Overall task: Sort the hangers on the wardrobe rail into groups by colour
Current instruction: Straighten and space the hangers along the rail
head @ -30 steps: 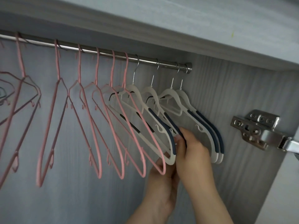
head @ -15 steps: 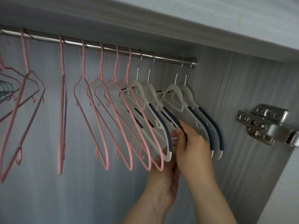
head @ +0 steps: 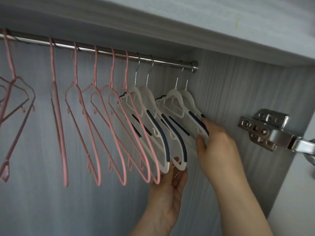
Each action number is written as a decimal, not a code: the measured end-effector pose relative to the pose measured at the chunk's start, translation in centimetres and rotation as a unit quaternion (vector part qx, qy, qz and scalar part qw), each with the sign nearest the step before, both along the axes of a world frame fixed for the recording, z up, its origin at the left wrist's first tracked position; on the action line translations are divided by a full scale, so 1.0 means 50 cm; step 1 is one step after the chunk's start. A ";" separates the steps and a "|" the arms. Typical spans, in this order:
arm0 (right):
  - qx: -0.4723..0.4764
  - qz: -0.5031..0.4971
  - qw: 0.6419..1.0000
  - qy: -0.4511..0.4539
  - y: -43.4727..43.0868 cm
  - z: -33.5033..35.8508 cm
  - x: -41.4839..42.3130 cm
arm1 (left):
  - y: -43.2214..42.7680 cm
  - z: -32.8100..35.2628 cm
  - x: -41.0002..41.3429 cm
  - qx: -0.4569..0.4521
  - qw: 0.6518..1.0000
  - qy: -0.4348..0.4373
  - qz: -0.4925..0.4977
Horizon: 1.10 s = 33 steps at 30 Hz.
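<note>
A steel rail runs under the wardrobe's top board. Several pink hangers hang along its left and middle. At its right end hang white hangers with dark blue grips, one pair beside the pink ones and another pair against the side wall. My right hand grips the lower arm of the rightmost pair, thumb underneath and fingers over the blue grip. My left hand reaches up from below, its fingers touching the bottom ends of the left white pair.
A metal door hinge is screwed to the grey side wall at the right. The wardrobe's top board sits close above the rail. The grey back panel lies behind the hangers.
My right hand has let go of the middle white hangers and moved right onto the rightmost pair. The left hand stays under the left white pair.
</note>
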State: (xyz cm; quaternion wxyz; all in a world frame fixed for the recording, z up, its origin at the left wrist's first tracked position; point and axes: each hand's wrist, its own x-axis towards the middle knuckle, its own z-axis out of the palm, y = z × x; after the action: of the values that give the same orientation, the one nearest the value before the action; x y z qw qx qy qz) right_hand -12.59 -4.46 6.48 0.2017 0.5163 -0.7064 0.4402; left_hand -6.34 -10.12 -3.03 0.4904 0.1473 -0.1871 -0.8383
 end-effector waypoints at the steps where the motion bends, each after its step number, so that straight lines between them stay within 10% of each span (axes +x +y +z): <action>1: 0.015 0.002 1.000 -0.008 -0.008 0.000 -0.003 | 0.002 -0.002 -0.003 0.009 1.000 -0.004 -0.001; 9: 0.003 0.073 0.988 -0.138 -0.046 0.005 0.004 | 0.036 0.014 -0.028 -0.069 0.995 -0.023 -0.063; 33: 0.017 0.085 0.988 -0.128 -0.060 0.006 0.007 | 0.028 0.036 -0.029 -0.102 0.992 -0.034 -0.068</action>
State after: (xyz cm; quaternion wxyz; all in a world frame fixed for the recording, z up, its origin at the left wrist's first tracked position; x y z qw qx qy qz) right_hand -12.21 -7.46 6.77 0.0626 0.5168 -0.6875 0.5062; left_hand -7.77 -8.71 -1.21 0.4383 0.1118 -0.2977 -0.8407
